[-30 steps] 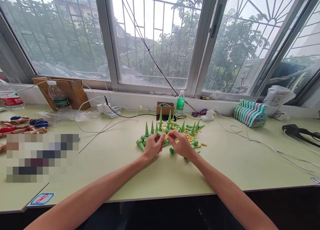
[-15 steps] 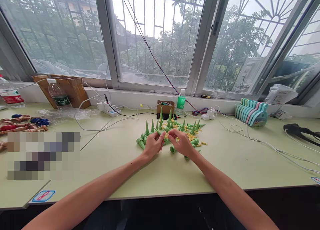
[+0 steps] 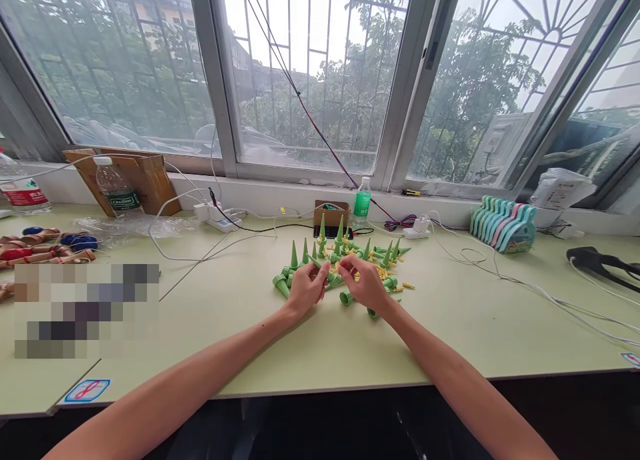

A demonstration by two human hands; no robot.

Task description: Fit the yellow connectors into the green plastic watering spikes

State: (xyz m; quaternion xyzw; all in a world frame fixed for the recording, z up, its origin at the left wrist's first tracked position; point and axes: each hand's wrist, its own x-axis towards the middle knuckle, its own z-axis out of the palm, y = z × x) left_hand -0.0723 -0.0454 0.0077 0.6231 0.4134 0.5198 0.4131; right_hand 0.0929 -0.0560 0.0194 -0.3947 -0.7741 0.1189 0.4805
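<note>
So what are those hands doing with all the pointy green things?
A person's left hand holds a green cone piece. The right hand is close by, fingers curled; I can't tell if it holds anything. More green cones, some standing and some lying down, are around the hands on the table, with little yellow pieces scattered among them.

Colours as I log them on my screen: spiked cones (image 3: pixel 294 255), plain green. Small pegs (image 3: pixel 409 286), yellow. Tabletop (image 3: pixel 480 320), pale yellow-green. Small open box (image 3: pixel 325 215), brown. Stacked plastic pieces (image 3: pixel 520 228), teal, interrupted by pink. Corner sticker (image 3: pixel 87 391), white, blue-bordered, pinkish-red mark. Bottle labels, which I list left to right: red label (image 3: pixel 25 195), dark green label (image 3: pixel 123 201), bright green label (image 3: pixel 363 202).
</note>
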